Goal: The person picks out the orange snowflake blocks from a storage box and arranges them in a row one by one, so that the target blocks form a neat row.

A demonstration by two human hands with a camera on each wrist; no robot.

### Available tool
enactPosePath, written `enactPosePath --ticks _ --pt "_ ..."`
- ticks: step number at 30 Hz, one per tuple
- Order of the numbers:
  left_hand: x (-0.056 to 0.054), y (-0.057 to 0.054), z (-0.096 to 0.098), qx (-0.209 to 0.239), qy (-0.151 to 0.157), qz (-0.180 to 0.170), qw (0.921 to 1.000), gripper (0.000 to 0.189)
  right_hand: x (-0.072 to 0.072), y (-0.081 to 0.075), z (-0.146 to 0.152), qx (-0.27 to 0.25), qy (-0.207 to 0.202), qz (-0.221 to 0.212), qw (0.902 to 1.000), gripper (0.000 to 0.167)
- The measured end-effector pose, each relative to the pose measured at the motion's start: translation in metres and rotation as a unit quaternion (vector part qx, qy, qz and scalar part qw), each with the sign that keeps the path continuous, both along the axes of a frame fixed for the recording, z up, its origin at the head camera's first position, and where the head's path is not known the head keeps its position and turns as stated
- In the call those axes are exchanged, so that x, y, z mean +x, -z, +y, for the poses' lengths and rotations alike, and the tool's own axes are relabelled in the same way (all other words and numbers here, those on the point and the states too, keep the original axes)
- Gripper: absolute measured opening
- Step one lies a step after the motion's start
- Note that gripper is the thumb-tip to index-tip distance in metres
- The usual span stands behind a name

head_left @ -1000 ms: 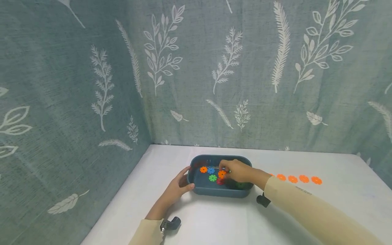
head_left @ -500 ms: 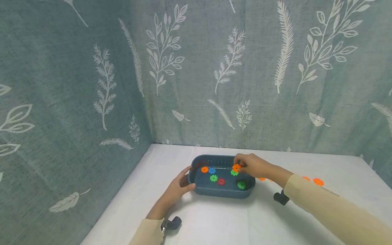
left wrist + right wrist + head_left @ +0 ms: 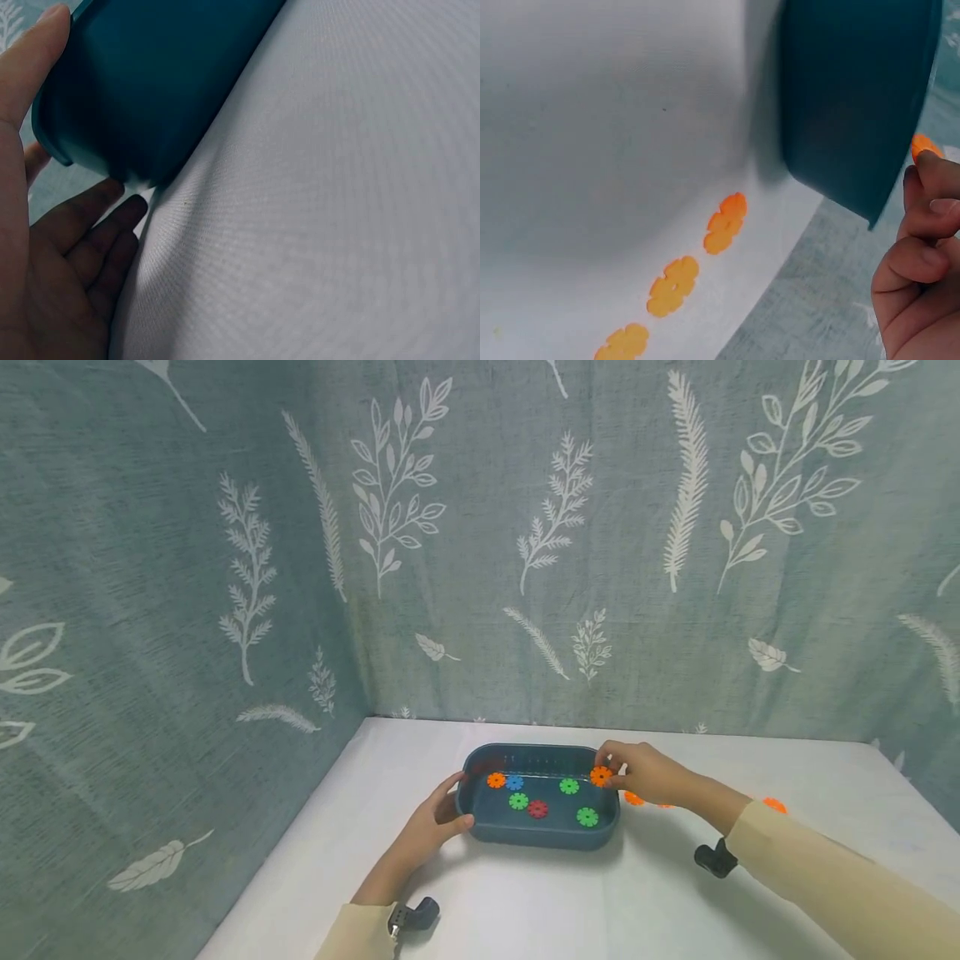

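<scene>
A dark blue-green plastic tray point(image 3: 534, 838) stands on the white table. My left hand point(image 3: 429, 828) holds its left end, thumb point(image 3: 34, 64) against the wall near the rim and fingers spread round the corner. Over the tray's right rim, my right hand point(image 3: 651, 775) pinches an orange flower-shaped notched disc point(image 3: 601, 776) between thumb and fingers; the right wrist view shows its edge point(image 3: 925, 146) above the fingertips. Inside the tray lie an orange disc point(image 3: 497, 780), a blue disc point(image 3: 514, 783), a red disc point(image 3: 537, 809) and green discs point(image 3: 587, 817).
Right of the tray, several orange discs lie in a row on the table, such as a near disc point(image 3: 725, 223) and a far-right disc point(image 3: 775, 805); my right arm hides some. A leaf-patterned grey-green cloth point(image 3: 480, 527) hangs behind and at the left.
My right hand has lifted the orange disc from the middle of the tray and carried it right to the right rim. The left hand stays on the tray's left end.
</scene>
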State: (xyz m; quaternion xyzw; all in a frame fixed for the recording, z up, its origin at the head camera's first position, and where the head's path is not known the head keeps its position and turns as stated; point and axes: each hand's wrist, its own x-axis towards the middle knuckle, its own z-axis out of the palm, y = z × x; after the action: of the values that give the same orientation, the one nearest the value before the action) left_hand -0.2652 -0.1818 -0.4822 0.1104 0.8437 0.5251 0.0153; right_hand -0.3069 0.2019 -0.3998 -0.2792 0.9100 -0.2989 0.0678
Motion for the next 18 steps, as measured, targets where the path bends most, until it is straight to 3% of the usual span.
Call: enactPosePath --ticks 8,18 --pt "0.0 0.004 -0.003 -0.009 -0.011 -0.006 0.9999 0.078 0.004 -0.003 0.012 -0.013 0.04 -0.015 0.999 0.025" --pt "-0.003 0.004 -0.001 -0.009 -0.01 -0.003 0.9999 0.077 0.01 -0.009 0.03 -0.007 0.056 -0.012 0.9983 0.025"
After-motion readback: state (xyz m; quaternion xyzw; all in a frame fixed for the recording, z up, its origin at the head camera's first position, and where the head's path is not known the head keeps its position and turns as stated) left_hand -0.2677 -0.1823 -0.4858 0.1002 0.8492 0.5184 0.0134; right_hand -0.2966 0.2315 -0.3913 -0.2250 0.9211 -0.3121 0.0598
